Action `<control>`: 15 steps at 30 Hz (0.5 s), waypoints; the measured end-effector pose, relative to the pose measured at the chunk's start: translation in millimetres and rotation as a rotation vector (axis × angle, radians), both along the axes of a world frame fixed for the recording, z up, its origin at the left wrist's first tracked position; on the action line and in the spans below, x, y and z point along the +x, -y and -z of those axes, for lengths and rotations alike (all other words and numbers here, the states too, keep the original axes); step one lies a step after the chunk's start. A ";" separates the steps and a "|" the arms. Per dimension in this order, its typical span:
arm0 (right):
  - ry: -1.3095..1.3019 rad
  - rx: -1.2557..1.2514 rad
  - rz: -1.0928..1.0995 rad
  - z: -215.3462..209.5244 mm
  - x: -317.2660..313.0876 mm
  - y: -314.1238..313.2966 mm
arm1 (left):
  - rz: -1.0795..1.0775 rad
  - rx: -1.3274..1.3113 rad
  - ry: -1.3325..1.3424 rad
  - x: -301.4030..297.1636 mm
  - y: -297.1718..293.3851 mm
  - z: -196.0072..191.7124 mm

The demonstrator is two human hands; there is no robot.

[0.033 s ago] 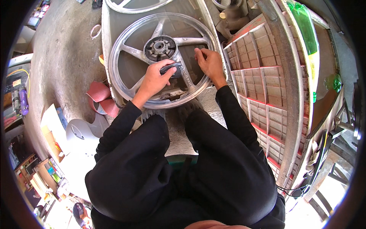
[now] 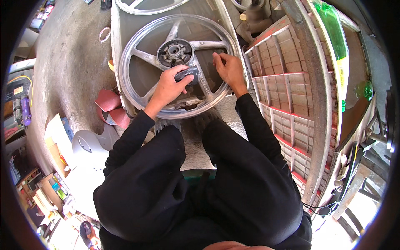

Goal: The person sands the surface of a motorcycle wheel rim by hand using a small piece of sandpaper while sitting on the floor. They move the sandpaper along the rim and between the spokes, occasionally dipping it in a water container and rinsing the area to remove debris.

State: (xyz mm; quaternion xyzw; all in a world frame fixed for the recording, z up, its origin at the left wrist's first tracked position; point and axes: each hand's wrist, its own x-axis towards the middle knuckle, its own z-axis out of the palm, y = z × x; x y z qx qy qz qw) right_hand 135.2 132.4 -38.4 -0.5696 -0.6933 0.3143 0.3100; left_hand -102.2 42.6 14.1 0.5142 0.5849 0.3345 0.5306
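Note:
A silver spoked motorcycle wheel [image 2: 143, 55] lies across a pale trough [image 2: 116, 46] of murky water, its dark hub [image 2: 175, 51] facing up. Over the spoke at the lower right of the hub, my left hand [image 2: 168, 86] is closed on a black folded sheet [image 2: 190, 76] that looks like wet sandpaper. My right hand [image 2: 231, 71] hovers by the wheel's right side, its fingers curled and thumb pressed in. Whether anything small is pinched there cannot be made out. A torn, whitish scrap [image 2: 189, 103] lies inside the near rim.
Another wheel [image 2: 152, 7] lies at the trough's far end. To the right stands a red-edged metal grid [image 2: 287, 96] with a green bottle [image 2: 335, 31] beyond it. Reddish sheets [image 2: 109, 102] and a grey curved cover [image 2: 96, 143] are on the left. My knees flank the near rim.

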 end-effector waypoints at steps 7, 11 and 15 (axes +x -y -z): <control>0.007 -0.008 0.001 -3.9 -0.2 0.3 | -0.018 0.555 -0.382 6.1 -2.7 3.0; -0.022 -0.030 0.002 -6.2 -2.0 0.9 | 0.048 0.592 -0.577 10.6 -0.4 4.0; 0.002 -0.016 0.004 -4.4 -1.8 0.5 | 0.144 0.654 -0.619 17.1 -0.8 10.6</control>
